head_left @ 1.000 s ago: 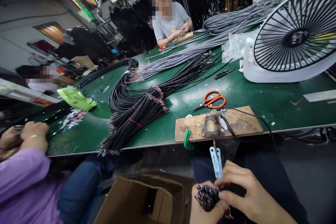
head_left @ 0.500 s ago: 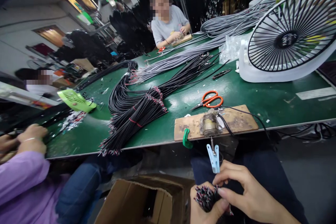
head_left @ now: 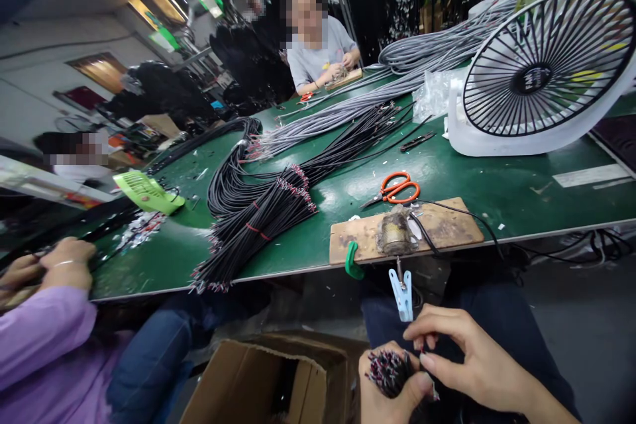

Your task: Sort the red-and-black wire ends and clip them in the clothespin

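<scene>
1. In the head view, the left hand was wrapped around a bunch of dark cables, its grip closed, with the thumb across the near side. The red, white and black wire ends faced up out of the fist, below the table's front edge.
2. In that view, the right hand was just beside the bunch, thumb and fingertips pinching a thin strand with a reddish end.
3. Above the hands, a light-blue clothespin hung at the metal shaft of a grimy motor, which sat on a wooden board at the edge of the green table. A green clamp was at the board's left part.
4. Behind the board lay orange-handled scissors; a white fan stood to their right.
5. Left of the scissors were black cables tied with red bands, with grey cables behind.
6. An open cardboard box was below the table, near a co-worker's purple sleeve.
</scene>
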Tool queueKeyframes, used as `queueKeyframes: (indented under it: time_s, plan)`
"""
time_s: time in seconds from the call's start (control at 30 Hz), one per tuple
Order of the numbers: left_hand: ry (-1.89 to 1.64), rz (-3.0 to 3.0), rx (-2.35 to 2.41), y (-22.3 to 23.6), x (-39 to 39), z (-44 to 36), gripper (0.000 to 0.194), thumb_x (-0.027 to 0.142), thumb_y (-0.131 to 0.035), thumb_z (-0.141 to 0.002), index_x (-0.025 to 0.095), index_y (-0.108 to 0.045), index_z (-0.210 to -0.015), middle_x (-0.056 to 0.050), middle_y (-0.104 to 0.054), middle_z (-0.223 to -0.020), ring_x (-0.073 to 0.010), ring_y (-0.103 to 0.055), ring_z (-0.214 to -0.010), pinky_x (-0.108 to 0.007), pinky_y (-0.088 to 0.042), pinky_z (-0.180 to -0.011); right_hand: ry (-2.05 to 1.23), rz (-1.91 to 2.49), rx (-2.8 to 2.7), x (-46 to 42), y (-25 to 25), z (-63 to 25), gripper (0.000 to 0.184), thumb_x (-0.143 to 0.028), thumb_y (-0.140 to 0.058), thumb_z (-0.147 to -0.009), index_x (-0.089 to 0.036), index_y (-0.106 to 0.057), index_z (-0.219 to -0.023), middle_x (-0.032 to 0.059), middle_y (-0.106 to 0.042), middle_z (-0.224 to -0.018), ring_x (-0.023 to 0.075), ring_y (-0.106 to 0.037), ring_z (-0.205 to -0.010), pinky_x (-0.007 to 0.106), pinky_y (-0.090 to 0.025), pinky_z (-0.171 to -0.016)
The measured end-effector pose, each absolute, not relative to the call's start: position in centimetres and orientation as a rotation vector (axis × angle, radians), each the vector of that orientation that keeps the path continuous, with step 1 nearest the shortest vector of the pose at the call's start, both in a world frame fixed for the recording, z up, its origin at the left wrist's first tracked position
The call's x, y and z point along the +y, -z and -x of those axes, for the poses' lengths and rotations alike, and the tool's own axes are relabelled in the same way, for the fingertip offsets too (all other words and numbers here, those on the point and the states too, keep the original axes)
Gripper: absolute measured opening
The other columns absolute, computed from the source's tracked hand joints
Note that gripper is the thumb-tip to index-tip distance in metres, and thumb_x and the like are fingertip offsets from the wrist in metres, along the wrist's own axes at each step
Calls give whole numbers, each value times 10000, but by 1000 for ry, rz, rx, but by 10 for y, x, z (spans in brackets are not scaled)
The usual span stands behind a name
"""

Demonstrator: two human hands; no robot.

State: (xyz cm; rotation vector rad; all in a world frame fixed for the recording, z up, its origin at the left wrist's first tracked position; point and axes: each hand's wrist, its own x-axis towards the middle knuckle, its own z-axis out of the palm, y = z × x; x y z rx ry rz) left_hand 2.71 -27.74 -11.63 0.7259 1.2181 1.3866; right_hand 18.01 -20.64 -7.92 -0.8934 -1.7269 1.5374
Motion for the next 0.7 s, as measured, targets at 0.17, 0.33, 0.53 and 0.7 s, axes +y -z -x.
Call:
queueKeyframes:
  time_s: [0.17,0.33,0.53,0.7]
  plan:
    - [-1367,-687,1215,113,-279,-28,363,399,-918,-607,148,-657,-637,19,-614,-514,-115,-599,-411,-214,-509,-454,-1510,920,-1734,-206,76,-181,123,-152,-653,-807,-133,-756,-741,68,-701,-737,177,-622,-696,278,-492,-671]
    - [-1436,-694,1272,118,-280,-30,378,423,-913,-604,154,-649,-626,20,-622,-487,-111,-595,-392,-202,-495,-446,-1524,945,-1675,-209,83,-181,164,-194,-648,-842,-133,-790,-786,74,-718,-716,180,-645,-679,280,-498,-666]
    - [-1416,-658,1276,124,-283,-29,358,406,-901,-637,152,-653,-678,0,-672,-489,-140,-659,-432,-205,-528,-496,-1459,981,-1622,-213,95,-177,181,-127,-624,-806,-148,-793,-742,54,-699,-639,169,-623,-614,262,-475,-586]
    - [-1454,-563,1265,125,-284,-31,362,389,-909,-634,155,-644,-711,-2,-695,-504,-151,-668,-427,-217,-544,-488,-1435,1006,-1629,-216,101,-174,188,-171,-644,-819,-135,-767,-682,37,-643,-566,154,-588,-546,257,-456,-534]
